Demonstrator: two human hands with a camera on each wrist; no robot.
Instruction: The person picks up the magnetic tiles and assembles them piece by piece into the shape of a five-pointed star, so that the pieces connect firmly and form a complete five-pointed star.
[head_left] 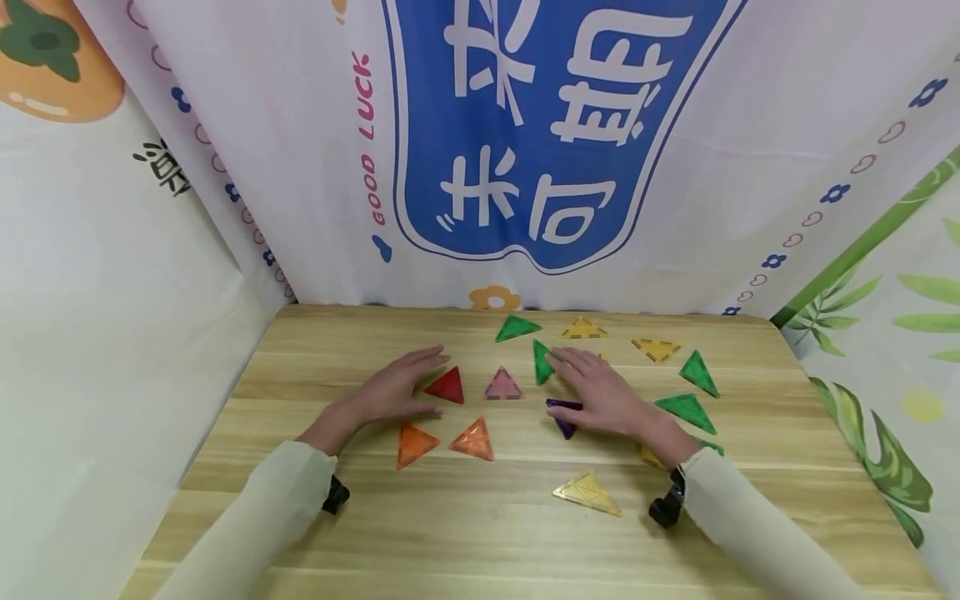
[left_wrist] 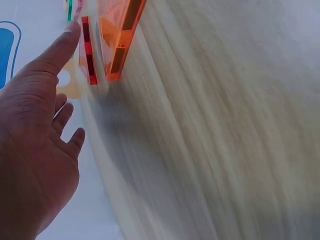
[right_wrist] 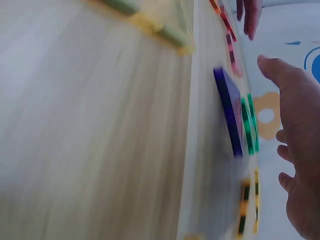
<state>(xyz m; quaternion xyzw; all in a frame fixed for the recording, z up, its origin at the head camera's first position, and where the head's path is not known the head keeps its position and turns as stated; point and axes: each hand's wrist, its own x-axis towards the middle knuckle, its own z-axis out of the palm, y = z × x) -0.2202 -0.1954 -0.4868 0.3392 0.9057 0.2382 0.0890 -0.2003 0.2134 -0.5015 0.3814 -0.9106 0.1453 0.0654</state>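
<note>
My left hand [head_left: 390, 390] hovers beside a red triangular tile [head_left: 447, 386], its fingers loosely extended and holding nothing. Two orange triangular tiles, one of them the left orange tile [head_left: 415, 445], lie just below that hand. Over on the right, my right hand [head_left: 600, 392] is spread above a purple triangular tile [head_left: 564, 417] and partly covers it. A green triangular tile [head_left: 542, 362] lies by its fingertips, and a yellow tile is mostly hidden beneath. Between the hands sits a pink triangular tile [head_left: 502, 384]. The right wrist view shows the right hand [right_wrist: 297, 125] raised off the tabletop.
More translucent tiles lie flat on the wooden table [head_left: 450, 533]: several green ones, such as the green tile [head_left: 688, 411], and yellow ones, including a yellow tile [head_left: 588, 492] near the front. A printed curtain [head_left: 315, 167] hangs behind the table's far edge.
</note>
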